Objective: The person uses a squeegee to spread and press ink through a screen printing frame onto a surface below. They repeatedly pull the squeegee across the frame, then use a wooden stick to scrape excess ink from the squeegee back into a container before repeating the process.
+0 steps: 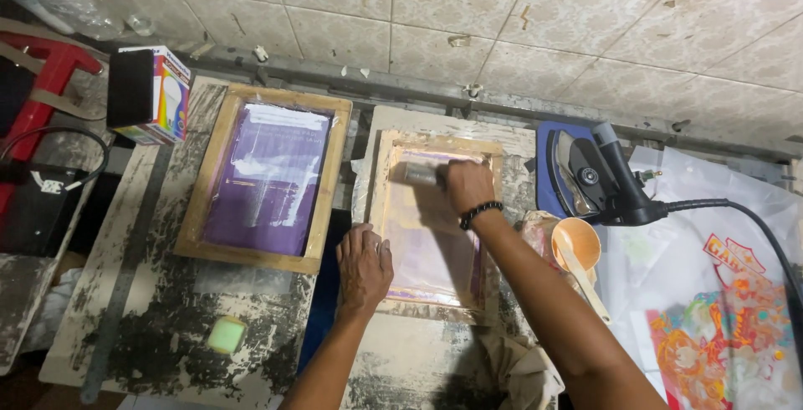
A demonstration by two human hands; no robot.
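My right hand (468, 186), with a black bead bracelet on its wrist, is closed on a squeegee (416, 173) at the far end of a wooden-framed printing screen (378, 209). The squeegee looks blurred. My left hand (364, 266) lies flat with fingers spread on the near left corner of that frame. The screen's mesh is pinkish purple.
A second wooden frame (266, 177) with purple mesh lies to the left, beside a small colourful box (159, 96). A black clothes iron (598, 180) with its cable sits to the right, near an orange cup (577, 243) with a stick and a printed plastic sheet (719, 326). A green sponge (227, 335) lies near left.
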